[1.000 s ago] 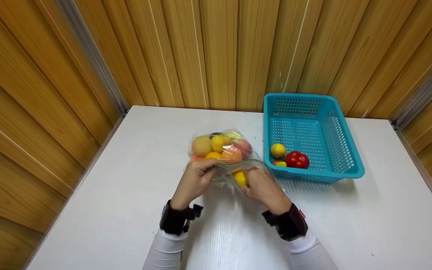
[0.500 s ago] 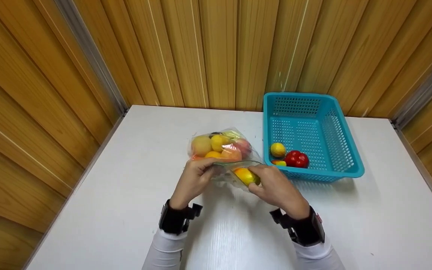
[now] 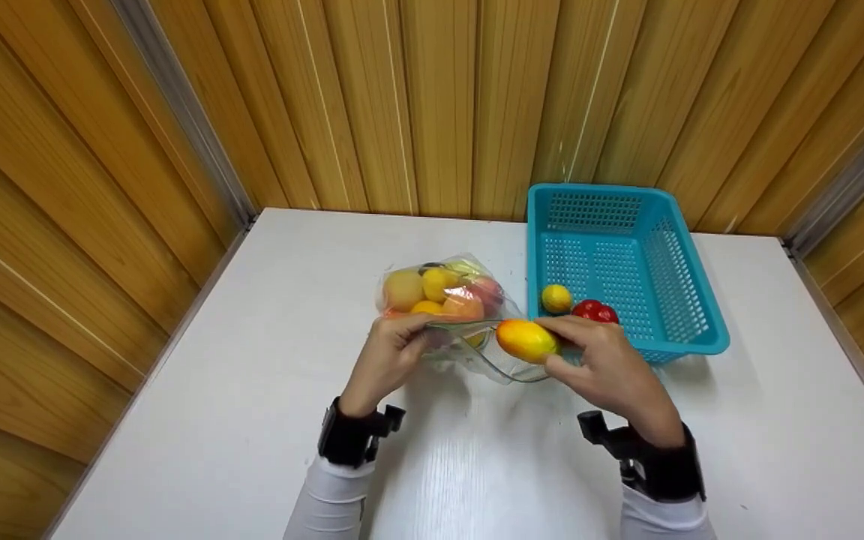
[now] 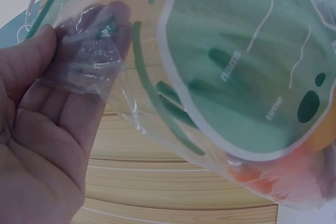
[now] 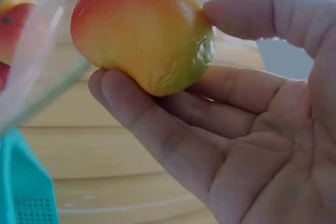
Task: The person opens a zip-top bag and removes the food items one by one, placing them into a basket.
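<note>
The left hand [image 3: 389, 360], at lower centre of the head view, pinches the edge of a clear zip bag [image 4: 231, 77] between thumb and fingers; the left wrist view shows the bag's printed green panel. The right hand [image 3: 612, 367], right of centre, holds a red-yellow mango [image 3: 526, 341] at its fingertips, with the thumb against the greenish end in the right wrist view. The mango lies at the bag's open mouth, just below the frame's centre. Yellow, orange and red fruits [image 3: 439, 285] fill the bag's far part. At upper right, a turquoise basket [image 3: 593, 214] contains a lemon [image 3: 556, 298] beside a glossy red item [image 3: 595, 310].
</note>
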Demonstrator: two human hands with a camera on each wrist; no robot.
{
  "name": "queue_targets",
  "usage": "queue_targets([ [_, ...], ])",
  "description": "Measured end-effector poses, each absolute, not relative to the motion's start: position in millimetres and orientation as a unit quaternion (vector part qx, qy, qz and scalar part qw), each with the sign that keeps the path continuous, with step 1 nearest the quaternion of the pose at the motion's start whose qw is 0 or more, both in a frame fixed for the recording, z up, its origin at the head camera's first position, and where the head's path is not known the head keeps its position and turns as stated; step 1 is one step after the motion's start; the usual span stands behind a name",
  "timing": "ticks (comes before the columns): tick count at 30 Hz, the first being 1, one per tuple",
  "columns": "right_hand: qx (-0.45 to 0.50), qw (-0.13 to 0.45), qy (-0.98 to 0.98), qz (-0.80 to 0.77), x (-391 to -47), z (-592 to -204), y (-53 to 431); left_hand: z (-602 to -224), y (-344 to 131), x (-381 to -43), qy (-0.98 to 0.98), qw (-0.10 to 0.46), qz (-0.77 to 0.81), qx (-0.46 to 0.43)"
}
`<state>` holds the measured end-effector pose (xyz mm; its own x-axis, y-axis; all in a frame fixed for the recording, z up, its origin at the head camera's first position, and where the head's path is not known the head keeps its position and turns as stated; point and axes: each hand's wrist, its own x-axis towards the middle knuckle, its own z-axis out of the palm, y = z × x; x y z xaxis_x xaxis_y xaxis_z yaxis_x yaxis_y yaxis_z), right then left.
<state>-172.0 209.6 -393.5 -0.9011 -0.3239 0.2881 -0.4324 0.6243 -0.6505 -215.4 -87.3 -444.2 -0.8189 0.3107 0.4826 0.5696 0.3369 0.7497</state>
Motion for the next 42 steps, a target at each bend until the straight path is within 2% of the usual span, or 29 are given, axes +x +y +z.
queue_targets([
  [17,0.154,0.14,-0.879,0.429,-169.5,-392.1,261.0,-441.4,-86.5,-215.3,-0.807,0.136,-0.504,-0.275],
  [23,0.125,0.148,-0.878,0.437,-172.8,-395.0,278.2,-441.5,-86.2,-216.0,-0.807,0.137,-0.504,-0.277],
  [27,0.082,0.134,-0.894,0.419,-178.2,-397.3,289.6,-441.5,-86.3,-216.2,-0.805,0.133,-0.508,-0.276],
  [34,0.011,0.077,-0.92,0.384,-194.1,-408.9,305.6,-441.7,-87.8,-215.3,-0.804,0.124,-0.514,-0.273],
  [42,-0.028,0.073,-0.934,0.349,-208.6,-421.4,315.3,-442.0,-87.4,-215.1,-0.801,0.127,-0.516,-0.275],
])
